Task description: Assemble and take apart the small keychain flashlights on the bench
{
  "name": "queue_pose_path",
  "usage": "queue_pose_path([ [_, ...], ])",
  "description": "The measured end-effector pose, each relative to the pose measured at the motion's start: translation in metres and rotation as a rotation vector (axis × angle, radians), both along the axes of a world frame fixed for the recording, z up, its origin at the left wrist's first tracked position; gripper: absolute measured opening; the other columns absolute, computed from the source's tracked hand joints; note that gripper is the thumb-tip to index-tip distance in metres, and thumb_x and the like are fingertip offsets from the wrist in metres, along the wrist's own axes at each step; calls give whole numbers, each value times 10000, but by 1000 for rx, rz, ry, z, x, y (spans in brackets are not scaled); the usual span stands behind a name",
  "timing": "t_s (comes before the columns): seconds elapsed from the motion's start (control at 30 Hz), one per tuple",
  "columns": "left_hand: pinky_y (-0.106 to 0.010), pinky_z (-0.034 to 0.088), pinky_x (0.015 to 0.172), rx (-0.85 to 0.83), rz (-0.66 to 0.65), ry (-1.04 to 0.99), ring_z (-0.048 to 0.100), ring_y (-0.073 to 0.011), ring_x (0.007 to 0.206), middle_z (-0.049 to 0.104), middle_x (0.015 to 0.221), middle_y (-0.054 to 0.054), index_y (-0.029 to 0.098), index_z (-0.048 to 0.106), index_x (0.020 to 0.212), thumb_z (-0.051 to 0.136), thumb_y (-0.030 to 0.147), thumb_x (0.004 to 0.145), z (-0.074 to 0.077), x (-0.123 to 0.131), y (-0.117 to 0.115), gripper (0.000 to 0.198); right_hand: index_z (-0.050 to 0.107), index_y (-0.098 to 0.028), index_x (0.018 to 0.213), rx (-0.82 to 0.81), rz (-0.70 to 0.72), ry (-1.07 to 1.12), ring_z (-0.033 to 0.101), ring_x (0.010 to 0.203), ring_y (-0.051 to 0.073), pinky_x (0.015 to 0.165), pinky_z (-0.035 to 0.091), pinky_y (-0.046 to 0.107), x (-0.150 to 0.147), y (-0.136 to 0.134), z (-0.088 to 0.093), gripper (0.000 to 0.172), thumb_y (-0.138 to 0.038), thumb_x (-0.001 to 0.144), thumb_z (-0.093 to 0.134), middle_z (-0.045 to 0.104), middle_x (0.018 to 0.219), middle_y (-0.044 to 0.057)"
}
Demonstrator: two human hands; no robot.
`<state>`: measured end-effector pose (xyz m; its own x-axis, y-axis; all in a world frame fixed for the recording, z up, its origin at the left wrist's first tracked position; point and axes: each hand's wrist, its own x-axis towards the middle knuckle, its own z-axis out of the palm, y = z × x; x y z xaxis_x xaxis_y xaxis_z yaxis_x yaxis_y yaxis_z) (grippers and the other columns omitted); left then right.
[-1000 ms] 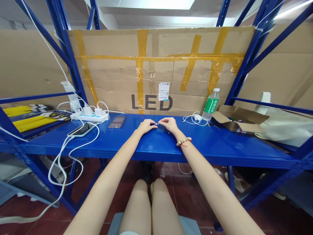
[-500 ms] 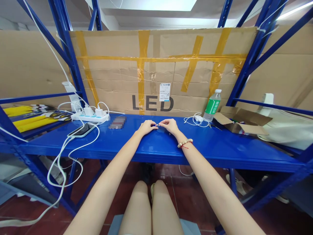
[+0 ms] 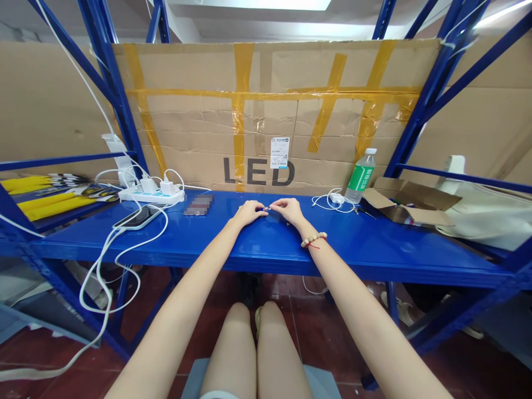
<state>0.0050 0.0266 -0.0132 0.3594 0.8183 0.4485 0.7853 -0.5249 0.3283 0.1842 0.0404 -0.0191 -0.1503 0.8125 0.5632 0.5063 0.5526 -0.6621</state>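
Note:
Both my hands rest on the blue metal shelf (image 3: pixel 257 244), fingertips meeting in the middle. My left hand (image 3: pixel 247 213) and my right hand (image 3: pixel 288 210) are both pinched on a tiny object (image 3: pixel 266 209) held between them; it is too small to name, with a hint of blue and white. A bead bracelet (image 3: pixel 313 240) with a red thread sits on my right wrist. My bare knees (image 3: pixel 255 343) show below the shelf edge.
A white power strip (image 3: pixel 152 195) with chargers and a phone (image 3: pixel 139 217) on cables lie at the left. A water bottle (image 3: pixel 359 176), a coiled white cable (image 3: pixel 334 200), an open cardboard box (image 3: pixel 409 206) and a pale bag (image 3: pixel 482 216) are at the right. Taped cardboard marked LED (image 3: pixel 257 172) backs the shelf.
My hands stay pinched together in the same spot. The view has shifted slightly; nothing else has visibly moved.

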Motion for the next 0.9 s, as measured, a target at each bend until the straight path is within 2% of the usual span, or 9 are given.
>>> queue_pose_path([
  [0.17,-260,440,756,0,11,-4,596,-178,842,681,885,-1,241,689,869,598,406,741,1,0,-3,228,722,-181,748,5,-16,36,641,708,162,646,482,237,0,-1,1,202,-360,675,659,711,747,39],
  [0.9,-280,438,776,5,5,3,594,-196,872,677,899,-13,232,684,882,595,406,745,0,1,-2,239,716,-153,725,-21,69,100,642,695,169,645,486,244,-3,0,2,187,-318,653,668,713,744,59],
])
